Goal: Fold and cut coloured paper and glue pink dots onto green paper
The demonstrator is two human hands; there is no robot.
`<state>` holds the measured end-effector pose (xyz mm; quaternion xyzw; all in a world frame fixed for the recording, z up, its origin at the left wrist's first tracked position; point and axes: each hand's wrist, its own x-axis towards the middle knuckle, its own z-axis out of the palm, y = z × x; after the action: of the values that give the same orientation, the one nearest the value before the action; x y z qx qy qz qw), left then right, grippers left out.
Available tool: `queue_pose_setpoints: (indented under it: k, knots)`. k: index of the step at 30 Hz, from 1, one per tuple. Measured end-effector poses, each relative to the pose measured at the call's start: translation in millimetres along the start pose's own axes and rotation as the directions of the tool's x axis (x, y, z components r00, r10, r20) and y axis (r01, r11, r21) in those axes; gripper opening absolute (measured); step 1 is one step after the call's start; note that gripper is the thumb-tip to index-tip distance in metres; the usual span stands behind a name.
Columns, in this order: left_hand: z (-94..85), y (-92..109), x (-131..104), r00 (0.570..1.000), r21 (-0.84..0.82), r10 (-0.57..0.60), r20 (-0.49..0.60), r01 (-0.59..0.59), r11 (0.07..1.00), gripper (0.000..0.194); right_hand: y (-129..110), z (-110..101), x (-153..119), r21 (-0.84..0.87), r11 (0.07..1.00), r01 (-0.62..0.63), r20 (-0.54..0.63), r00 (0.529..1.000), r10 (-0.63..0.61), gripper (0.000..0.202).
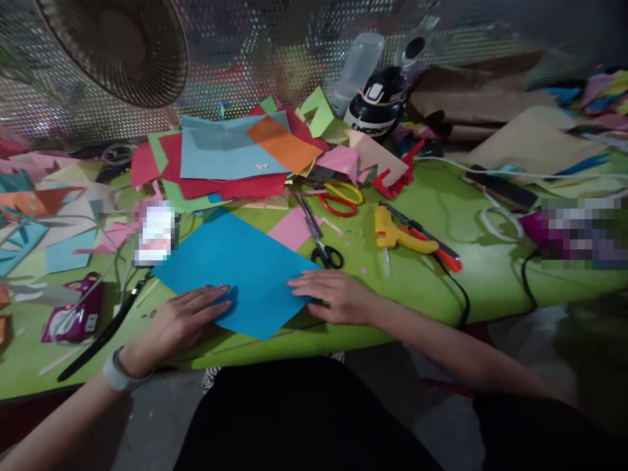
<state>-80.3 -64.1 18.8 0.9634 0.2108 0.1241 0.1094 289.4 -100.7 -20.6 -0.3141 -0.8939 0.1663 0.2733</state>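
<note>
A square sheet of blue paper [245, 261] lies turned cornerwise near the front of the green table. My left hand [184, 320] rests on its lower left edge, fingers stretched out over the surface. At the right corner, my right hand [336, 296] lies with extended fingers on the paper; its thumb is near the lower right edge. Just beyond that hand are black-handled scissors [321, 245], their blades pointing away from me. A pink paper piece [296, 229] is partly covered by the blue sheet.
Behind lie stacked coloured papers [230, 147] and red-and-yellow-handled scissors [343, 198]. A yellow glue gun [400, 232] sits to the right, with cords around it. A fan [118, 46] and a black bottle [375, 108] stand at the back. A purple device [76, 307] is at left.
</note>
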Motion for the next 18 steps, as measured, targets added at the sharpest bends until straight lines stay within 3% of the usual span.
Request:
queue_pose_setpoints:
  k: [4,7,11,16,18]
  knots:
    - [5.9,-2.0,1.4,0.998,-0.055,0.064,0.015,-0.063,0.997,0.044,11.7,-8.3,3.3,-0.009,0.991,-0.136,0.09,0.987,0.137,0.071]
    - [7.5,-4.2,-0.2,0.999,-0.087,0.032,-0.01,-0.033,0.996,0.043,26.8,-15.6,-7.4,-0.092,0.97,-0.224,0.075,0.97,0.231,0.069]
    - [10.4,-2.2,1.7,0.998,-0.153,-0.022,-0.061,0.013,0.988,0.04,26.9,-26.5,-21.9,-0.135,0.938,-0.318,-0.062,0.948,0.313,0.053]
    - [11.7,-0.2,16.2,0.974,-0.25,-0.183,-0.131,0.146,0.957,0.017,1.1,-17.6,-11.0,0.049,0.972,-0.23,-0.056,0.971,0.233,0.06]
    - [9.9,-0.2,25.1,0.948,-0.254,-0.283,-0.144,0.241,0.937,0.019,-2.9,-6.6,-1.3,0.103,0.951,-0.291,-0.084,0.95,0.299,0.051]
